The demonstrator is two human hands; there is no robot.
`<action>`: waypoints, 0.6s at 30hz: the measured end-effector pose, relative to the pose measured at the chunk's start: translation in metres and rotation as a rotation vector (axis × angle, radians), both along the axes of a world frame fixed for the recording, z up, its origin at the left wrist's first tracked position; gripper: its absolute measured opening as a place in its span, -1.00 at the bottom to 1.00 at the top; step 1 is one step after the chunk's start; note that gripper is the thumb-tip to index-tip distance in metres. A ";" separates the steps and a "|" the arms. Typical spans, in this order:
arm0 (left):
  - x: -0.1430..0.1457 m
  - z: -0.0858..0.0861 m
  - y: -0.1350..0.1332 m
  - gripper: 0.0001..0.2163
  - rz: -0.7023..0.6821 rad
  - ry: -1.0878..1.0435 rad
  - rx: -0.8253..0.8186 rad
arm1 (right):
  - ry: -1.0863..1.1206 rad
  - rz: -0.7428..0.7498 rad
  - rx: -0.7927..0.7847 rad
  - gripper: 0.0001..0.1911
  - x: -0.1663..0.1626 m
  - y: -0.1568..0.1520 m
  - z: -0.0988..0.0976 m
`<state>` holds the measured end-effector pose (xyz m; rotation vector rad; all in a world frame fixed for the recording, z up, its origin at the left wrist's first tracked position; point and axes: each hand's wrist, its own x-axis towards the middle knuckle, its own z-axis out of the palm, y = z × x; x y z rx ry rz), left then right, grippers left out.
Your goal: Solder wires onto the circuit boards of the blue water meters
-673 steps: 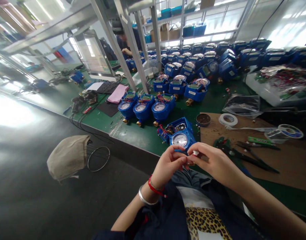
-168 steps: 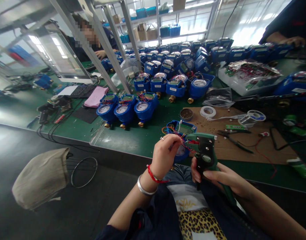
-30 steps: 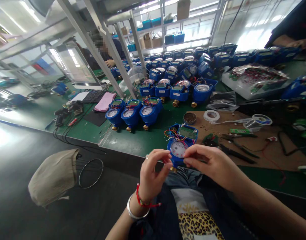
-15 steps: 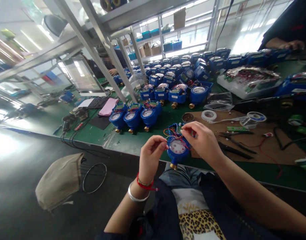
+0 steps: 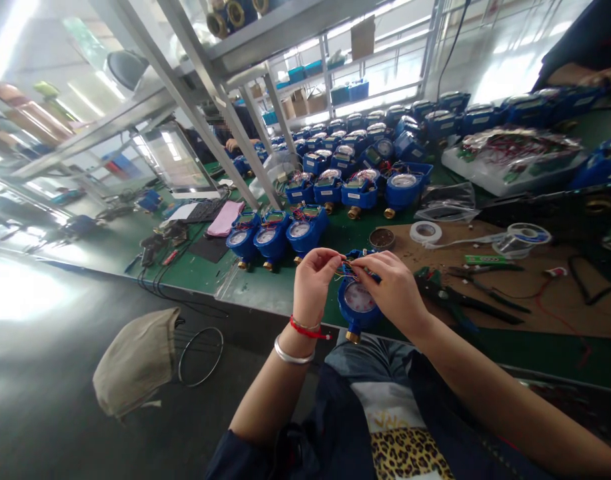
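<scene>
A blue water meter [image 5: 358, 300] with a round dial and a brass fitting lies at the bench's front edge, its fitting towards me. Thin coloured wires [image 5: 346, 269] rise from its upper part. My left hand [image 5: 315, 277] pinches the wires between thumb and forefinger at the meter's upper left. From the right, my right hand [image 5: 392, 283] closes its fingertips on the same wires, over the top of the dial. The fingertips of both hands nearly meet, and they partly hide the meter's upper housing.
Three blue meters [image 5: 269, 237] stand to the left, with several rows behind. On the right, pliers [image 5: 485, 293], white tape [image 5: 426, 232] and a solder spool [image 5: 528, 239] lie on brown board. A small round tin [image 5: 382, 239] sits behind my hands. A co-worker's hand [image 5: 602, 78] shows at far right.
My hands have come together over the wires, the left moving up and right to the meter's top. The whole view has shifted slightly.
</scene>
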<state>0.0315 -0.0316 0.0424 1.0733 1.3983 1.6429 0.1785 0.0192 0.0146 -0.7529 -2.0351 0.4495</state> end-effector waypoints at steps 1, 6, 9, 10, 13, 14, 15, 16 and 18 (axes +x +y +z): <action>0.001 -0.001 0.000 -0.84 0.004 -0.016 -0.012 | -0.001 0.001 0.001 -0.87 0.000 0.000 0.000; -0.001 -0.003 0.000 -0.81 0.019 -0.064 -0.046 | -0.009 0.004 -0.004 -0.86 -0.001 0.001 -0.001; -0.002 -0.004 0.000 -0.81 0.021 -0.075 -0.044 | -0.007 0.005 -0.010 -0.86 -0.001 0.001 -0.001; -0.002 -0.004 0.001 -0.81 0.020 -0.079 -0.044 | -0.007 0.005 -0.009 -0.86 -0.001 0.001 0.000; -0.002 -0.004 0.001 -0.81 0.010 -0.096 -0.045 | -0.010 0.004 -0.006 -0.87 -0.001 0.001 0.000; -0.002 -0.004 0.001 -0.81 0.007 -0.101 -0.044 | -0.011 0.006 -0.004 -0.87 -0.001 0.001 0.000; -0.002 -0.003 0.001 -0.82 0.006 -0.102 -0.042 | -0.011 0.007 -0.003 -0.88 -0.001 0.001 0.000; -0.002 -0.003 0.001 -0.82 0.009 -0.101 -0.039 | -0.012 0.010 -0.004 -0.88 -0.001 0.001 0.000; -0.003 -0.004 0.001 -0.82 0.018 -0.087 -0.037 | -0.010 0.012 -0.010 -0.87 -0.002 0.001 0.000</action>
